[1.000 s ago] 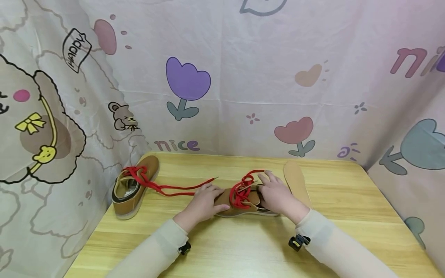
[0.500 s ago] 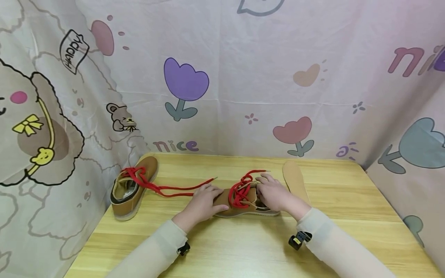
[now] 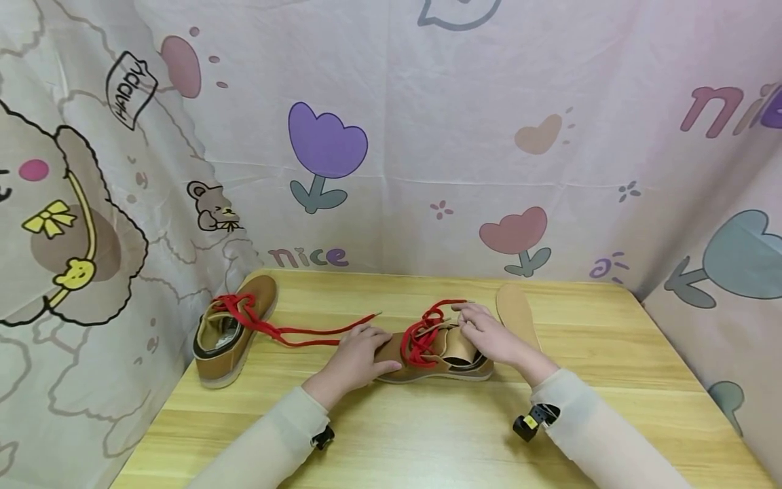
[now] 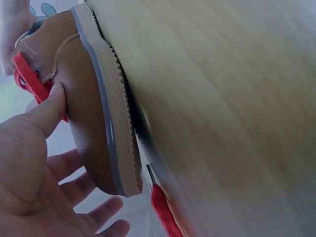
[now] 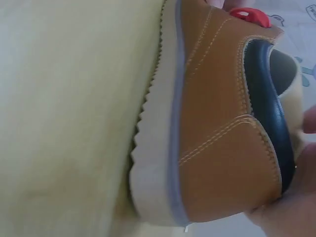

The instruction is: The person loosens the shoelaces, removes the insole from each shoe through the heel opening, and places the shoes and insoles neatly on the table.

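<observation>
A brown leather shoe [image 3: 391, 348] with red laces [image 3: 420, 345] lies on the table, toe to the left. My left hand [image 3: 354, 360] grips the toe, its thumb pressed on the upper and the fingers on the far side [image 4: 81, 190]. At the heel end my right hand [image 3: 496, 341] reaches to the shoe's opening and pinches a tan insole [image 3: 458, 346], which bulges up in a curl out of the opening. In the right wrist view the curled insole [image 5: 291, 101] stands above the dark padded collar [image 5: 269, 103]; part of it is hidden inside.
A matching shoe [image 3: 221, 367] stands at the table's left edge, its long red laces [image 3: 311, 330] trailing toward my left hand. Another flat tan insole [image 3: 516, 312] lies behind my right wrist. A printed curtain [image 3: 403, 136] hangs along the back of the wooden table [image 3: 403, 441].
My right hand has drawn back slightly to the right and up from inside the shoe, and the curled insole now shows in the opening. The left hand stays on the toe.
</observation>
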Tool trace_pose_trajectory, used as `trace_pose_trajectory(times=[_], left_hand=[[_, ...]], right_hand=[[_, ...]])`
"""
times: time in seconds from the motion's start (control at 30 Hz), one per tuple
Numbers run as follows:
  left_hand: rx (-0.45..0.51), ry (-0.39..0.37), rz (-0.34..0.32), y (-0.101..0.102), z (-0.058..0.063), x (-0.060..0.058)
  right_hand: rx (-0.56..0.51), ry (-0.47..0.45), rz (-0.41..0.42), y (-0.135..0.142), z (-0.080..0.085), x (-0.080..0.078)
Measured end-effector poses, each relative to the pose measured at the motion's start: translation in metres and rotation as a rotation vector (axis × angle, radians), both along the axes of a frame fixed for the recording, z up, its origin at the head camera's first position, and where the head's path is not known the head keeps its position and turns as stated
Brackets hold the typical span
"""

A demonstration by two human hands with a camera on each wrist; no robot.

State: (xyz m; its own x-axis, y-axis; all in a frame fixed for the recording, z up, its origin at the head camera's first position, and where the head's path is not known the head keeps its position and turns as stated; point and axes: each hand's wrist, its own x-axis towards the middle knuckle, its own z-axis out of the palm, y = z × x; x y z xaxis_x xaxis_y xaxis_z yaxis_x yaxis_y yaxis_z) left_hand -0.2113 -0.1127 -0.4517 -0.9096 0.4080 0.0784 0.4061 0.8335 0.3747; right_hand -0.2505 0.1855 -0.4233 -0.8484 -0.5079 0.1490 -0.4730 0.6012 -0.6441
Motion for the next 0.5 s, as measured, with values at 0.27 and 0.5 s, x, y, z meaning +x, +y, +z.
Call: trace_pose_trajectory(times=[0.27,0.5], left_hand=[[0.009,-0.005,-0.003,-0.0008,-0.0003,0.0008],[0.013,-0.01,0.006,-0.0007,-0.0008,0.0017]], right_hand=[[0.067,0.03,-0.104,-0.005,0.0084,0.0013],[-0.012,0.025,-0.051,-0.0094,0.0084,0.0035]])
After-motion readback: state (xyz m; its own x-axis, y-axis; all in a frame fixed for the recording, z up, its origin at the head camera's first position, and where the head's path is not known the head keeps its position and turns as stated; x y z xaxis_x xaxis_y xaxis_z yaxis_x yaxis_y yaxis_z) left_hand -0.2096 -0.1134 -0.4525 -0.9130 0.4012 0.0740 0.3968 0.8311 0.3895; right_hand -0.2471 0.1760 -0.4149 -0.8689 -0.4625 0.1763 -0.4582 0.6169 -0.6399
